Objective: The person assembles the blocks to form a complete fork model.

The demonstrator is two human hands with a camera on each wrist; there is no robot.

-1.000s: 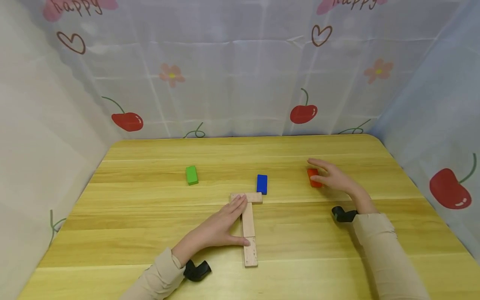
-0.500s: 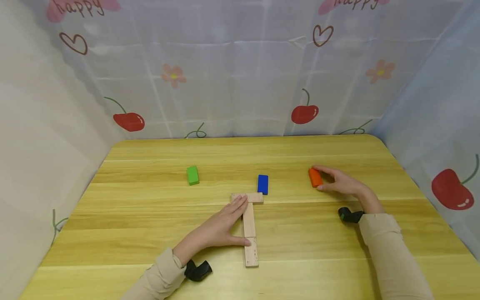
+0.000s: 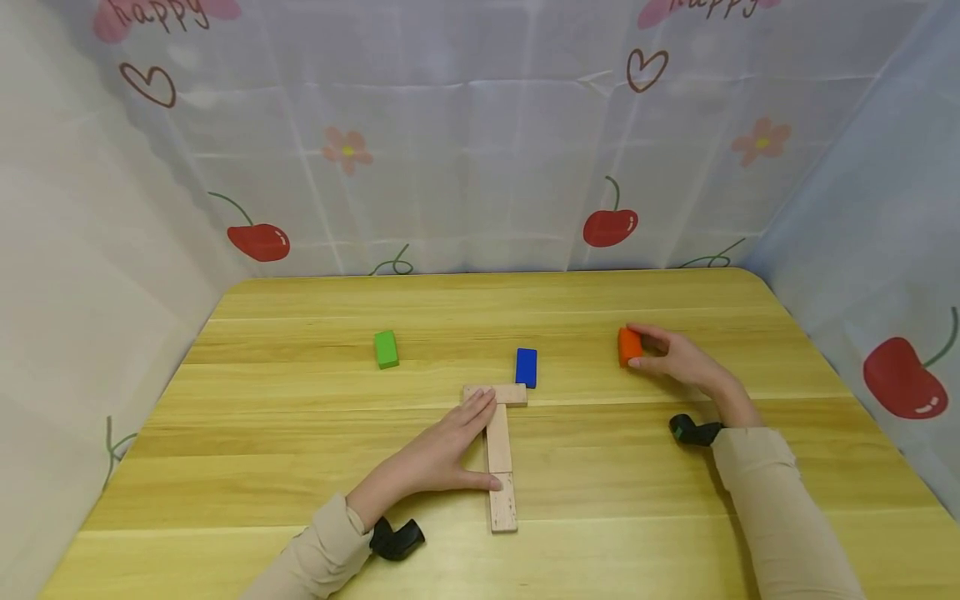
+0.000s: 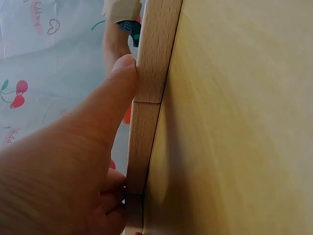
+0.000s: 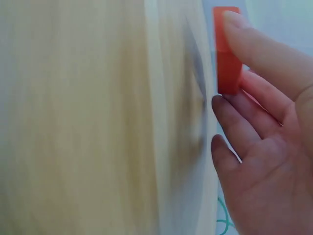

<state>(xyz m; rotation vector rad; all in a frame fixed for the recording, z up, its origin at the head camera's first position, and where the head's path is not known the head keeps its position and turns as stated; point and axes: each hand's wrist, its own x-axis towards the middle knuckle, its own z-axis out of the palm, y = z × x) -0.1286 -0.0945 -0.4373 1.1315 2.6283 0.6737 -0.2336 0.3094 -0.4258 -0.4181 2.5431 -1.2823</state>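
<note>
Plain wooden blocks lie flat in a T shape: a crosspiece (image 3: 513, 395) at the far end, an upper stem block (image 3: 498, 440) and a lower stem block (image 3: 502, 510) end to end. My left hand (image 3: 435, 458) rests on them, fingertips on the crosspiece and thumb at the stem joint, fingers fairly straight. Over on the right, my right hand (image 3: 681, 362) pinches an orange-red block (image 3: 628, 347) between thumb and fingers. The right wrist view shows the thumb (image 5: 237, 29) on the face of that block, ring and little fingers free below.
A blue block (image 3: 527, 367) stands just behind the crosspiece's right end. Farther left lies a green block (image 3: 386, 349). The wooden table (image 3: 300, 467) reaches back to a printed curtain (image 3: 465, 167), with more cloth at both sides.
My right hand drew back to the right side of the orange-red block, then took it between thumb and fingers. The block now sits slightly farther back and straighter. My left hand stays put.
</note>
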